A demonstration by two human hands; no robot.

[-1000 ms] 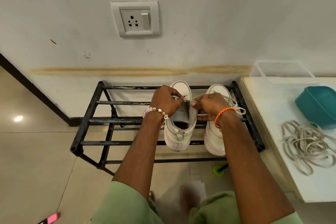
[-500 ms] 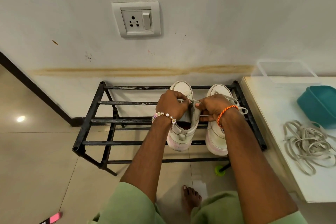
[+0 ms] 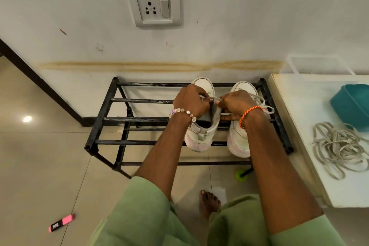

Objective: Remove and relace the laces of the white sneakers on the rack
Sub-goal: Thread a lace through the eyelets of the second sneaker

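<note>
A pink, flat highlighter-like marker [image 3: 61,223] lies on the beige floor tiles at the lower left. Against the wall stands a black metal-tube shoe rack [image 3: 111,119], its left half bare bars. On the right half of its top tier sit two white sneakers with pinkish soles, heels toward the rack's front edge. The left white sneaker [image 3: 200,136] has its grey tongue pulled up and its upper open. The left hand [image 3: 189,99], wearing a pastel bead bracelet [image 3: 182,112], is curled over that shoe's left side and pinches a flat off-white lace [image 3: 214,99] near the tongue's top. The right hand [image 3: 234,105], with an orange braided cord [image 3: 249,115] at the wrist, pinches the same lace just beside the left fingertips, so the short span runs taut between both hands. The right white sneaker [image 3: 238,142] stands near the rack's right edge, mostly hidden by the right forearm, with loose lace loops [image 3: 263,106] spilling toward the right rail. On the white tabletop beside the rack, a tangle of off-white laces [image 3: 339,146] lies near its front edge, with a teal plastic tub [image 3: 351,104] behind it.
</note>
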